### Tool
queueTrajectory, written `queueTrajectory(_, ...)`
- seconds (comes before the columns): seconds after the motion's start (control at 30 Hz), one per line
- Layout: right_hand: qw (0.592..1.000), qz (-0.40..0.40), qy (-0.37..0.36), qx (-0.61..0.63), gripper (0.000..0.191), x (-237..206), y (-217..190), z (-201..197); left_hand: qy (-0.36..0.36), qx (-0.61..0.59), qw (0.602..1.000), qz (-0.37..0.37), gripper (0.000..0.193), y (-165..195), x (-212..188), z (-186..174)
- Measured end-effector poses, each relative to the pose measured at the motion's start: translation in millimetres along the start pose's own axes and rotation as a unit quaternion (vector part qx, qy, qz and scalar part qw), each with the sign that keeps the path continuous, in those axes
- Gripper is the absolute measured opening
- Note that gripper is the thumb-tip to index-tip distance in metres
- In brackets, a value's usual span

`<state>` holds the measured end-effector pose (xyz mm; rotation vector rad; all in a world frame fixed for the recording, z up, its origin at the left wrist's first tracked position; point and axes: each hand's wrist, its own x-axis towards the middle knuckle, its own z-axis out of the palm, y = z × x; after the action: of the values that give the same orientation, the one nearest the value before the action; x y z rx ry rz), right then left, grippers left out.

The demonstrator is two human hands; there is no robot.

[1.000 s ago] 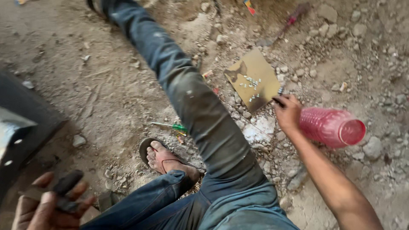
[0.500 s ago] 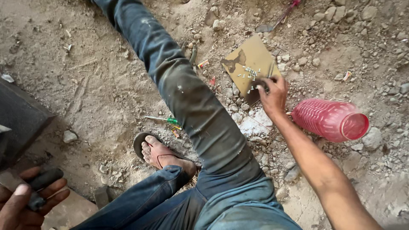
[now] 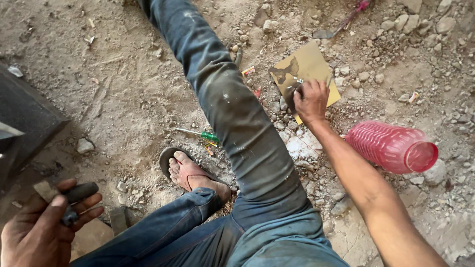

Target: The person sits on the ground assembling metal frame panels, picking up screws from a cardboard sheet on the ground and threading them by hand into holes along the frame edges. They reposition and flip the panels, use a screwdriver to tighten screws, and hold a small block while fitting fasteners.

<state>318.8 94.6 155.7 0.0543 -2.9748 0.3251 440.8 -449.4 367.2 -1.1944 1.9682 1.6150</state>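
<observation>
I sit on dirt ground with my legs in blue jeans (image 3: 232, 118) stretched out. My right hand (image 3: 310, 101) reaches forward onto a piece of brown cardboard (image 3: 308, 66) that carries several small metal bits; its fingers are pinched down among them, and whether they hold one is hidden. My left hand (image 3: 42, 230) at the lower left grips a dark tool handle (image 3: 79, 194). A green-handled screwdriver (image 3: 198, 133) lies on the ground left of my knee.
A pink ribbed plastic bottle (image 3: 393, 147) lies on its side at the right. A dark slab-like object (image 3: 24, 118) sits at the left edge. My bare foot in a sandal (image 3: 187, 170) rests near the middle. Stones and rubble are scattered at the top right.
My right hand moved up from the cardboard's lower edge onto its surface among the metal bits. My left hand stayed low at the left with the tool, and the view shifted.
</observation>
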Motion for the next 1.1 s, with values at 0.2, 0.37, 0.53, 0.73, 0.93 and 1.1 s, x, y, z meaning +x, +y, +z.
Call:
queueTrajectory(0.2,0.796,0.254,-0.058,0.546,0.012,-8,-14,-31,-0.052,-0.133,0.990,0.012,0.039,-5,-28,27)
queueTrajectory(0.37,0.526,0.221,-0.165,0.805,0.014,-29,-47,-82,-0.201,-0.243,0.947,-0.067,0.047,-31,-51,83)
queueTrajectory(0.53,0.416,0.233,-0.257,0.840,0.013,-44,-91,-103,-0.281,-0.323,0.902,-0.052,0.044,-51,-63,127)
queueTrajectory(0.73,0.398,0.222,-0.289,0.842,0.012,-51,-121,-109,-0.274,-0.328,0.901,-0.069,0.041,-63,-69,143)
queueTrajectory(0.93,0.422,0.227,-0.302,0.824,0.012,-48,-131,-111,-0.261,-0.316,0.909,-0.079,0.041,-70,-69,142)
queueTrajectory(1.1,0.421,0.227,-0.307,0.823,0.013,-47,-137,-111,-0.261,-0.309,0.911,-0.077,0.041,-73,-68,141)
